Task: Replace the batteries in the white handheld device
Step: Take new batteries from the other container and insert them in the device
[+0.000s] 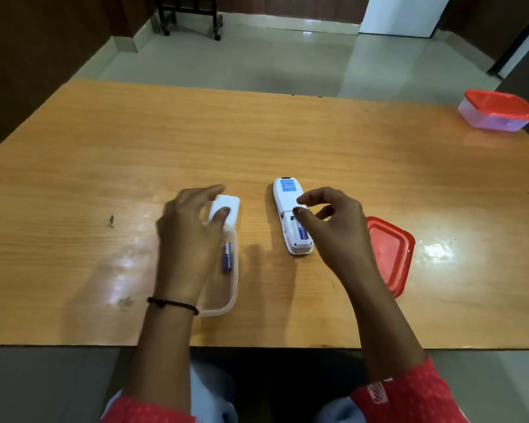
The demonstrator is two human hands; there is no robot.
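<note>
The white handheld device [287,193] lies face down in the middle of the wooden table, its battery compartment open. A blue battery [302,232] shows inside it. My right hand [336,227] hovers over the compartment with loosely curled fingers, holding nothing, its thumb tip at the compartment's upper edge. To the left lies the white battery cover [231,209]. My left hand [187,233] holds it, thumb on top and fingers round its far edge. Below that hand a clear container [231,300] holds a blue battery [227,257]; the hand hides much of the container.
A loose red lid [388,254] lies on the table right of my right hand. At the far right corner stands a closed clear box with a red lid [498,114]. The table's near edge [257,346] runs just in front of me.
</note>
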